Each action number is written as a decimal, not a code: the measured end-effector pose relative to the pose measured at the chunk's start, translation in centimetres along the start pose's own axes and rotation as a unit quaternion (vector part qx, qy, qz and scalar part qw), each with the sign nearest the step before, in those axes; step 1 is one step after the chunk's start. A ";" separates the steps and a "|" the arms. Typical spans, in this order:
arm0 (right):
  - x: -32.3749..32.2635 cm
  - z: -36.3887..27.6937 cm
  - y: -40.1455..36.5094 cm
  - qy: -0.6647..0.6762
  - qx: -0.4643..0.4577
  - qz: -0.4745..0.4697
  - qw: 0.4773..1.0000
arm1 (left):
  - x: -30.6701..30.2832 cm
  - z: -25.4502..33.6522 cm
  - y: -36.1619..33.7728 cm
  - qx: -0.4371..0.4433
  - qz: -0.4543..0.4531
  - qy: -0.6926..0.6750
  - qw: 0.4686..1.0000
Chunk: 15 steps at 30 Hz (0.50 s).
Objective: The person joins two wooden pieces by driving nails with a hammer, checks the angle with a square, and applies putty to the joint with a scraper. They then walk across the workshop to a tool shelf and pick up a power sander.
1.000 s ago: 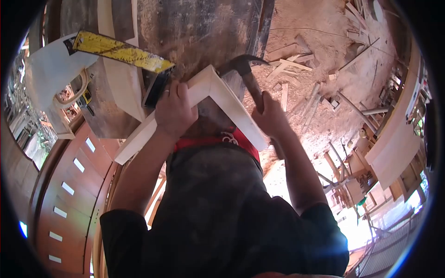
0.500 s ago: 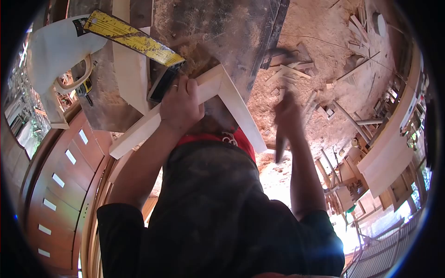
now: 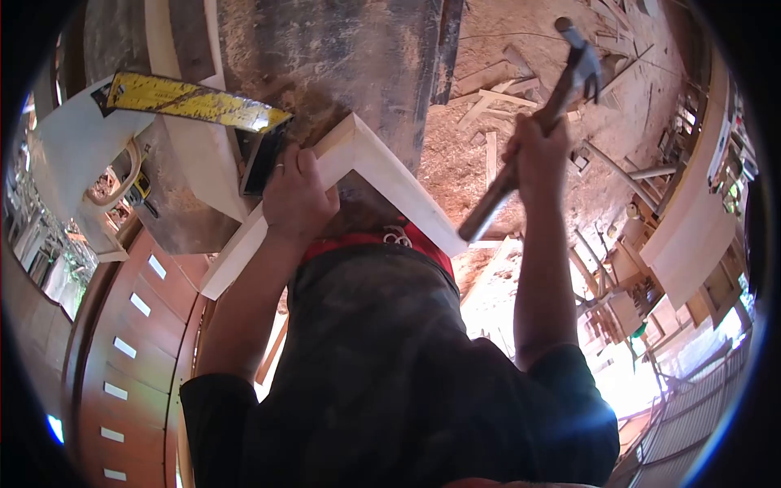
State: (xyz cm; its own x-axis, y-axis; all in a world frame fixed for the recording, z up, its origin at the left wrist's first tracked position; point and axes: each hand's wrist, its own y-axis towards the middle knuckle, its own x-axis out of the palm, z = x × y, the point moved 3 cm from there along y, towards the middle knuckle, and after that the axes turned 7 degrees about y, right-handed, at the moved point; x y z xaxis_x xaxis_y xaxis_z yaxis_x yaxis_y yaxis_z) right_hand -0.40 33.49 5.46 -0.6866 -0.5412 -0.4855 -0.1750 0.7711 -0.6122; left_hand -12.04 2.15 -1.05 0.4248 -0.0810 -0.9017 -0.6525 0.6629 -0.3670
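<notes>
Two pale wooden bars meet at an angled corner, forming a wooden frame piece across the front of the workbench. My left hand is closed round its left bar, near the corner. Right beside those fingers lies a try square with a worn yellow blade and a black stock. Off to the right of the bench, my right hand grips a claw hammer by the handle. The hammer's head is raised and points up and away, clear of the wood.
On the bench's left are a pale board, a yellow-and-black tape measure and a pale sheet-like thing with a looped handle. Wood offcuts litter the dusty ground at right. A panelled brown door stands at lower left.
The hammer, blurred before, now shows sharply, higher and tilted further right in my right hand. My left hand keeps its hold on the wood. The whole view has shifted slightly.
</notes>
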 end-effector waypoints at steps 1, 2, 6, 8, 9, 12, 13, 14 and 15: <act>0.8 1.6 -0.7 -0.051 0.022 -0.006 0.998 | 0.0 0.1 0.0 0.002 0.005 0.002 1.000; 1.4 5.4 -1.0 -0.151 -0.007 -0.087 0.985 | 0.0 0.1 0.0 0.003 0.011 0.005 1.000; 3.0 7.1 -3.8 -0.364 -0.088 -0.324 0.869 | 0.1 0.0 -0.2 0.009 0.035 0.022 0.999; 3.3 5.8 -2.9 -0.368 -0.096 -0.306 0.872 | 0.2 0.1 -0.1 0.001 0.025 0.023 0.999; 3.3 6.2 -2.5 -0.337 -0.129 -0.289 0.887 | 0.1 0.1 -0.2 -0.003 0.019 0.024 1.000; 2.5 4.8 -2.3 -0.278 -0.132 -0.205 0.929 | -0.1 0.3 -0.3 0.001 0.014 0.028 0.999; 2.2 3.7 -2.8 -0.162 -0.025 -0.184 0.969 | -0.3 0.3 -0.4 0.003 0.011 0.026 1.000; 1.9 3.2 -3.0 -0.111 -0.001 -0.153 0.982 | -0.5 0.3 -0.2 0.004 0.009 0.025 1.000; 1.7 3.4 -3.2 -0.080 0.009 -0.132 0.988 | -0.6 0.2 -0.2 0.005 0.007 0.024 1.000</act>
State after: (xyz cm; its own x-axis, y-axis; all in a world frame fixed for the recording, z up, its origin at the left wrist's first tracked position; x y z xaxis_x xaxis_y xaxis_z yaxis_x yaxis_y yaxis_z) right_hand 1.42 29.01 4.44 -0.4977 -0.7700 -0.3993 -0.3187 0.5906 -0.7414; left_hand -12.02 2.27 -0.41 0.3848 -0.1060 -0.9169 -0.6523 0.6716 -0.3514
